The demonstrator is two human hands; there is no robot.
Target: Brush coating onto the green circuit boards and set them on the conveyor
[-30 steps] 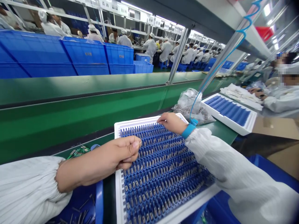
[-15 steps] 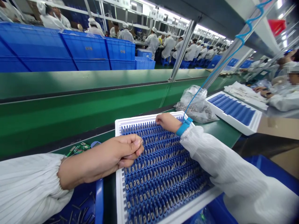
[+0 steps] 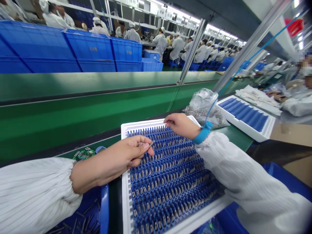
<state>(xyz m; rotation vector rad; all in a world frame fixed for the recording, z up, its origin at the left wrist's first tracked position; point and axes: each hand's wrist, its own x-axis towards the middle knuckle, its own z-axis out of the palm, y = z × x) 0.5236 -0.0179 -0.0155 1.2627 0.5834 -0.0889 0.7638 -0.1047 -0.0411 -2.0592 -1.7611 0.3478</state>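
View: head camera, the one feed I'm working from, looking down at both arms in white striped sleeves.

Left hand (image 3: 119,156): closing in a pinch, thumb and fingers gripping a small metal pin (image 3: 151,144) and holding it just above the tray.

Right hand (image 3: 181,125): staying open, fingers lightly curled, fingertips (image 3: 166,119) touching the far rim of the tray; a blue wrist strap (image 3: 202,133) is circling the wrist, with a blue cord (image 3: 251,60) running up and away from it.

Tray: a white plastic tray (image 3: 125,195) is lying under and ahead of the left hand, its blue comb rows (image 3: 170,188) holding many metal pins upright and slightly leaning.

Beyond right hand: a clear plastic bag (image 3: 203,100) of metal parts is sitting just past the fingers, and a second white tray (image 3: 255,131) with blue strips is resting farther along.

Beside left hand: a green circuit board (image 3: 84,154) is lying beyond the wrist, and a blue bin (image 3: 104,208) with loose metal pins (image 3: 83,221) is sitting below the forearm.

Co-worker: a person in white is working at the right, hands (image 3: 274,94) near a pile of white sheets (image 3: 258,100).

Far side: blue crates (image 3: 89,48) are lining the aisle beyond a green conveyor (image 3: 73,117).
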